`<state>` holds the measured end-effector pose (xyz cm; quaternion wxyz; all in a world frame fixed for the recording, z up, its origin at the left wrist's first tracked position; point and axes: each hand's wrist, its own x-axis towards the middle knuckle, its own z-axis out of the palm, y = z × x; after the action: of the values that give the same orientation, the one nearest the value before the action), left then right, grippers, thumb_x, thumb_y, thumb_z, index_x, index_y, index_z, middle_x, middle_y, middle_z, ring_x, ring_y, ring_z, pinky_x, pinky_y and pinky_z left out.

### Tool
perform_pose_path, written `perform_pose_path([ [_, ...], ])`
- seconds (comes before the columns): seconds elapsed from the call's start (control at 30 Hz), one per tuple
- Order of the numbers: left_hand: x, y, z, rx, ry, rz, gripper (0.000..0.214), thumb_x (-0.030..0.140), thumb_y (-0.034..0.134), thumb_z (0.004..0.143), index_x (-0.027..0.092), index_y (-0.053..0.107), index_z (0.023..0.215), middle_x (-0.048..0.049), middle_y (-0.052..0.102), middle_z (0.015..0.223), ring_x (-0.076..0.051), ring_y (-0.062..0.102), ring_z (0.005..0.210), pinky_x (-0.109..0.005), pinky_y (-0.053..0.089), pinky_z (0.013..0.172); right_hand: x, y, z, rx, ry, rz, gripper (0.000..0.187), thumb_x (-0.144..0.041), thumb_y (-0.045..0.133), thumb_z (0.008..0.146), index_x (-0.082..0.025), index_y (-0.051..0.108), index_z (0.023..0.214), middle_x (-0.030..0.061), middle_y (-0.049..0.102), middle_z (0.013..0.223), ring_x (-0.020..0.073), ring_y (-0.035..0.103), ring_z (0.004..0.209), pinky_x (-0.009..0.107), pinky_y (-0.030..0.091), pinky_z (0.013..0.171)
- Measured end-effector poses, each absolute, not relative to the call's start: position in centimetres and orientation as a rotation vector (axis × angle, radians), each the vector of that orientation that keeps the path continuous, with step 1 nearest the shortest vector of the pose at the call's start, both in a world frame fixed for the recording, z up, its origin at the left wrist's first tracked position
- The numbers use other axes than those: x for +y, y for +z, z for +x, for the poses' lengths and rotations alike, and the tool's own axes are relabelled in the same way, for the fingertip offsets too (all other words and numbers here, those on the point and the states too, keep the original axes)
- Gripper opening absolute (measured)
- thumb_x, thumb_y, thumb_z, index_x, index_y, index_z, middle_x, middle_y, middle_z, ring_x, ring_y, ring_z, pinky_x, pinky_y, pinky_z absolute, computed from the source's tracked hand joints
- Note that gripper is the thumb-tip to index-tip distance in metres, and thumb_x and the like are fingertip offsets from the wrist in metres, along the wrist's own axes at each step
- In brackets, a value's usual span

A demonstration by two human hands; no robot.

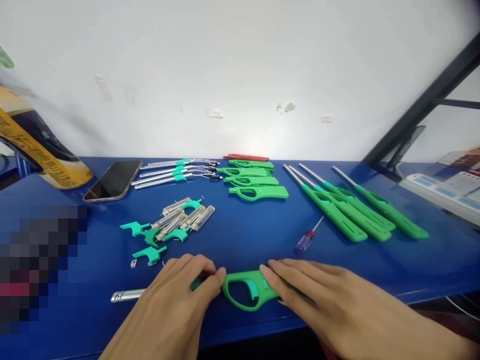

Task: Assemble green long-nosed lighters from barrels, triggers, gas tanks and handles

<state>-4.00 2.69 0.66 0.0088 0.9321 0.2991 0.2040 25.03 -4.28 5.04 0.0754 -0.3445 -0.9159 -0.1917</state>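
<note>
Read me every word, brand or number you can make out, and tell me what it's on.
No text reads clearly.
Yellow can: sideways lettering, too skewed and blurred to read.
Phone: faint screen marks, too small.
White-and-blue item at right: any print is too blurred.

— Pictured in which colours on the foreground lighter [268,294]?
— Bright green, with teal on the trigger [254,288] and silver along the rod [127,296].
— And on the can [45,140], left?
— Banded in yellow and near-black, with dark lettering across the yellow.
— On the screwdriver [305,241]?
— Purple at the handle [303,244], red toward the shaft [318,223].
— And elsewhere?
— Plain blue across the table [232,235], white on the wall [240,60] with specks of green; teal again on the loose triggers [152,254], red on one strip [247,157] behind green casings [268,192], black on the phone [114,180].
</note>
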Motion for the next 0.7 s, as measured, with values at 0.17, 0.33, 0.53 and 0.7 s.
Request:
perform_pose_path([
  [0.17,2.5,1.5,-4.2,0.903,0.707,2.996,0.042,0.007,0.046,0.099,0.028,0.069,0.127,-0.0026,0.075,0.108,-0.022,0.071,0.091,-0.036,0.056,0.08,-4.5,4.7,24.9,-2.686,-0.475,-1.161,0.053,0.002,0.036,0.098,-0.012,0.067,0.14,0.0055,0.079,0.131,0.0172,0.076,0.114,0.027,0.064,0.092],
  [0.33,2.0,0.9,-7.2,1.051,0.885,3.149,0.043,0.019,0.052,0.102,0.025,0.058,0.144,-0.0067,0.075,0.121,-0.031,0.068,0.111,-0.048,0.041,0.105,-5.7,3.3,25.5,-2.638,-0.368,-1.287,0.062,-0.001,0.041,0.097,-0.018,0.054,0.155,0.0064,0.073,0.141,0.0193,0.071,0.126,0.031,0.063,0.1],
  [0.53,1.9,-0.3,-7.7,1.082,0.563,3.259,0.034,0.013,0.042,0.104,0.029,0.07,0.117,-0.0046,0.075,0.115,-0.03,0.07,0.106,-0.046,0.049,0.096,-6.5,1.1,25.9,-2.589,-0.299,-1.332,0.074,-0.002,0.043,0.093,-0.022,0.043,0.164,0.009,0.069,0.147,0.023,0.067,0.132,0.039,0.063,0.102],
  [0.7,1.7,-0.4,-5.7,1.073,0.541,3.263,0.034,0.013,0.041,0.103,0.027,0.068,0.12,-0.0047,0.076,0.112,-0.029,0.071,0.1,-0.044,0.052,0.09,-6.5,-0.2,25.8,-2.436,-0.182,-1.349,0.068,-0.003,0.045,0.099,-0.027,0.046,0.162,0.0094,0.07,0.144,0.0236,0.067,0.132,0.043,0.06,0.108],
])
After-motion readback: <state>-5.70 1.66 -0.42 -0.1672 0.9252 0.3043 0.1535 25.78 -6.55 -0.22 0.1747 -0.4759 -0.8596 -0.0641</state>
